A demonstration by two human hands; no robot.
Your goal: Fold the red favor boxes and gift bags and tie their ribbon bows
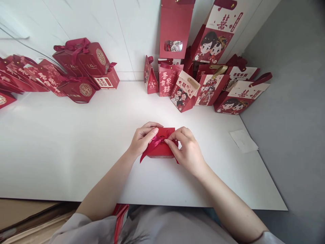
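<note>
A small red gift box (162, 150) stands on the white table (63, 145) in front of me. A dark red ribbon (152, 145) lies across its top, with one tail trailing down to the left. My left hand (142, 139) pinches the ribbon at the box's top left. My right hand (186, 149) pinches the ribbon at the top right, its fingers closed and covering the box's right side. The two hands nearly meet over the knot.
Red ribboned boxes (86, 67) are piled at the back left against the white wall. Red and white cartoon gift bags (185, 91) stand and lean at the back right. A white paper scrap (243, 140) lies near the table's right edge. Grey floor is beyond.
</note>
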